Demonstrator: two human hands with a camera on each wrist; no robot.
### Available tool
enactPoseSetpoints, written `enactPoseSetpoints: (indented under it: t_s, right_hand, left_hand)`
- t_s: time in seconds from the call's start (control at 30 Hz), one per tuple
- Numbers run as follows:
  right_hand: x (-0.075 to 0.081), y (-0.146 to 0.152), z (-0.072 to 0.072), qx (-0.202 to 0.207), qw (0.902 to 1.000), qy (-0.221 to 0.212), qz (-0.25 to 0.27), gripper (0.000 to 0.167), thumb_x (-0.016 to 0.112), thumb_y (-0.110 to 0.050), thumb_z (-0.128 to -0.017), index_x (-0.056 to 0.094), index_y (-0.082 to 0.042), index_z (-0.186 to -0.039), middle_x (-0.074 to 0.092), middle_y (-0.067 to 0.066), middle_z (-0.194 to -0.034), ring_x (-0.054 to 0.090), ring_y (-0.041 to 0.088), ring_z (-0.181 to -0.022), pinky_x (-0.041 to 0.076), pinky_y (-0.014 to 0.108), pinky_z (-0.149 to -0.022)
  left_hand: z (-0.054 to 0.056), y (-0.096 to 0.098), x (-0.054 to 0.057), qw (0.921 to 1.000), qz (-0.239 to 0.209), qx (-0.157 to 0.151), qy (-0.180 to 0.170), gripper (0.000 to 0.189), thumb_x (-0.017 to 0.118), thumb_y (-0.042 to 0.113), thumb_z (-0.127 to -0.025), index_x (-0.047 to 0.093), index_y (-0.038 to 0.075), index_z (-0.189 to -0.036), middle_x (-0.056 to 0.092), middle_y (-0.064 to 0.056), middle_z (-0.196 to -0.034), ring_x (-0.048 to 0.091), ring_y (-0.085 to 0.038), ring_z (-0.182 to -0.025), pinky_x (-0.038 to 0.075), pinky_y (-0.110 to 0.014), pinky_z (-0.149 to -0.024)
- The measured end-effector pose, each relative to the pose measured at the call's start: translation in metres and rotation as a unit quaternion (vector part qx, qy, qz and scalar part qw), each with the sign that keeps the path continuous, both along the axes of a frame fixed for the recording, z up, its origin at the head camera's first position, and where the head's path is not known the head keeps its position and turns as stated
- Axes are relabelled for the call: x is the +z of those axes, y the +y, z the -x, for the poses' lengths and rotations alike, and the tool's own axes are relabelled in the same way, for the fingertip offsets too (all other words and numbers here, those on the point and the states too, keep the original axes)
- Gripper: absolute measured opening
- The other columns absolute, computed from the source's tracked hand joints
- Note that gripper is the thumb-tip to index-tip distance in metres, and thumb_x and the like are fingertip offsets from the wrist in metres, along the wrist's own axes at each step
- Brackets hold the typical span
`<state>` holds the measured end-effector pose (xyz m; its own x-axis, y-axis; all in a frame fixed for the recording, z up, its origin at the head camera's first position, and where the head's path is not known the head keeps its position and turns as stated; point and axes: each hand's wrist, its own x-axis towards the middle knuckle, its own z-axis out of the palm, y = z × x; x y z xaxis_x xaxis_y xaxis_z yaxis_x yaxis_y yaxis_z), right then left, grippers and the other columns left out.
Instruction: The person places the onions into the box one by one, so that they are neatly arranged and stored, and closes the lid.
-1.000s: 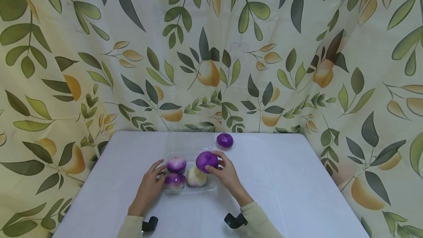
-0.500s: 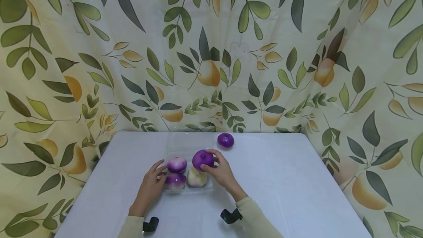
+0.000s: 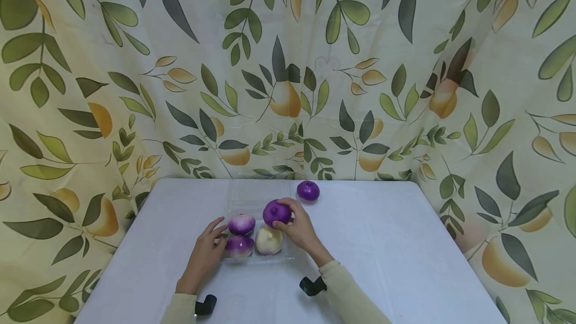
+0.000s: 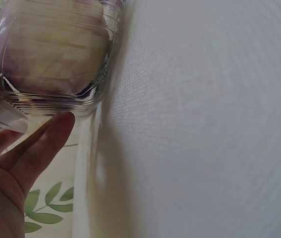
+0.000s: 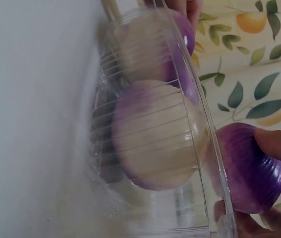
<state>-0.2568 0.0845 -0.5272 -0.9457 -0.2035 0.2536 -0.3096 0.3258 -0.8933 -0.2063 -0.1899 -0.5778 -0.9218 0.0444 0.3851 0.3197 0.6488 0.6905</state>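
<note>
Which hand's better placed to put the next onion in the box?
Right hand, probably: it holds a purple onion above the clear box; the left hand is at the box's left side.

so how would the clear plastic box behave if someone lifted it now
The clear plastic box would probably flex, since its ribbed walls look thin. The three bulbs inside might shift or roll, being rounded. The lid may flap, as it lies open behind.

Desk (image 3: 400,254) space at either side leaves room to pass. Three bulbs (image 3: 268,242) crowd the clear box (image 3: 288,253); the left hand (image 3: 207,250) blocks its left side, the right hand (image 3: 300,228) and held onion (image 3: 275,213) its back right. Another onion (image 3: 308,191) (beside the lid (image 3: 258,195)) stands behind.
</note>
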Motion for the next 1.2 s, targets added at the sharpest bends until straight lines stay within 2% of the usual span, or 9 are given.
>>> enactPoseSetpoints:
  t_s: [0.2,0.4,0.73,1.2]
  right_hand:
    - [-0.002,-0.002,0.005,0.002,0.9985,0.028,-0.048,0.057,0.079,-0.001,-0.074,0.059,-0.012,-0.126,0.049,0.019,-0.140,0.051,0.041,-0.128,0.053,0.052,-0.097]
    - [-0.004,-0.004,0.006,-0.006,0.9911,0.074,-0.111,0.056,0.080,-0.004,-0.072,0.062,-0.013,-0.124,0.050,0.016,-0.143,0.049,0.041,-0.131,0.040,0.058,-0.110]
    - [-0.007,-0.008,0.008,0.010,0.9823,0.079,-0.170,0.053,0.081,-0.008,-0.076,0.062,-0.015,-0.125,0.048,0.013,-0.145,0.047,0.038,-0.134,0.041,0.055,-0.110]
    - [-0.009,-0.011,0.010,0.024,0.9755,0.088,-0.200,0.050,0.080,-0.015,-0.080,0.062,-0.016,-0.127,0.050,0.015,-0.142,0.051,0.039,-0.130,0.046,0.056,-0.106]
  left_hand:
    - [0.000,0.001,0.001,1.0000,0.000,0.004,-0.008,0.032,0.061,0.000,-0.090,0.066,-0.004,-0.121,0.053,-0.013,-0.144,0.071,-0.024,-0.098,0.061,-0.032,-0.075]
    - [0.000,0.001,0.000,0.9999,0.011,0.009,-0.009,0.032,0.061,-0.001,-0.089,0.066,-0.003,-0.121,0.053,-0.012,-0.144,0.071,-0.024,-0.098,0.061,-0.033,-0.075]
    - [0.000,0.001,0.001,0.9999,0.006,0.005,-0.007,0.032,0.061,-0.001,-0.089,0.067,-0.004,-0.120,0.053,-0.014,-0.143,0.071,-0.025,-0.099,0.061,-0.034,-0.076]
    - [0.002,0.001,0.001,1.0000,0.001,0.003,-0.004,0.031,0.063,-0.001,-0.089,0.067,-0.003,-0.120,0.054,-0.013,-0.143,0.071,-0.024,-0.098,0.061,-0.035,-0.075]
